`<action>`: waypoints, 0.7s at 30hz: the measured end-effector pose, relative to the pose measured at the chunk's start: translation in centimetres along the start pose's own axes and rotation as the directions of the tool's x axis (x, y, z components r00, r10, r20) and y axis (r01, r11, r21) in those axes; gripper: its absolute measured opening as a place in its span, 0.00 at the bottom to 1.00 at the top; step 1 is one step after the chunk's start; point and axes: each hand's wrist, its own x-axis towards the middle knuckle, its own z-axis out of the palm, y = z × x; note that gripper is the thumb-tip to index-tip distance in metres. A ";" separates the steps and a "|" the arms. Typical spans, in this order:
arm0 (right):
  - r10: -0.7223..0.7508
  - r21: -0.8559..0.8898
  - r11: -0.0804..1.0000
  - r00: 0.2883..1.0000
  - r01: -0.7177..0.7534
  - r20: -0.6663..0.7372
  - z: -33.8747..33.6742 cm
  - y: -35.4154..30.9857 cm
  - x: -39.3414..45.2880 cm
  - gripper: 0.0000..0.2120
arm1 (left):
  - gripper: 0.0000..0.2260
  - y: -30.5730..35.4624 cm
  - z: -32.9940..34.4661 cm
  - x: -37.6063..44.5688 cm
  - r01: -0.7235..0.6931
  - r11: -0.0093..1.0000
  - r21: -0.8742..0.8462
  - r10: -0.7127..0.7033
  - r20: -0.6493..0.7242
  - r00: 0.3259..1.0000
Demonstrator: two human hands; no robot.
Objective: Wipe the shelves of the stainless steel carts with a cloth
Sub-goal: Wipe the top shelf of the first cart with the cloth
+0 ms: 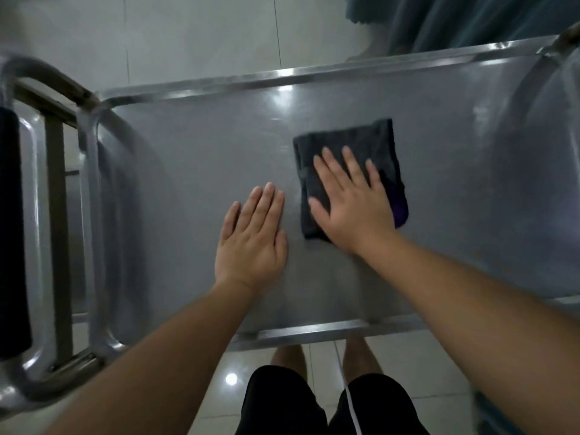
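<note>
Right hand (353, 202) flat, fingers straight, pressing dark cloth (348, 146) onto cart shelf (194, 171), centre-right. Left hand (252, 238) just left of cloth, fingers straight, grasping nothing

Cart handle (14, 233) cut off left.

Steel cart shelf (194, 158) w/ dark folded cloth (348, 142) lying right of centre, both hands flat on.

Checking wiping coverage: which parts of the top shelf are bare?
Bare steel lies between the left hand and the handle-end rail, and right of the cloth to the shelf end. The middle is crowded: both hands, the right hand on the cloth.
</note>
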 end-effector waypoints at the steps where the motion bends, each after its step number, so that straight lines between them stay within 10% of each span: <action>1: 0.019 0.012 1.000 1.000 -0.019 -0.013 -0.8 -0.2 3.0 0.35 | 0.29 0.0 0.0 0.0 0.000 1.000 0.000 0.000 -0.003 1.000; 9: 0.065 0.026 0.998 0.997 -0.064 -0.046 -3.4 -1.6 13.0 0.35 | 0.29 -0.4 -0.1 0.3 0.021 0.996 -0.082 -0.021 -0.004 1.000; 21: -0.148 0.027 0.989 0.974 0.145 0.173 2.5 -2.6 -12.0 0.57 | 0.28 -0.2 -1.1 0.1 0.045 0.981 -0.189 -0.025 0.110 0.994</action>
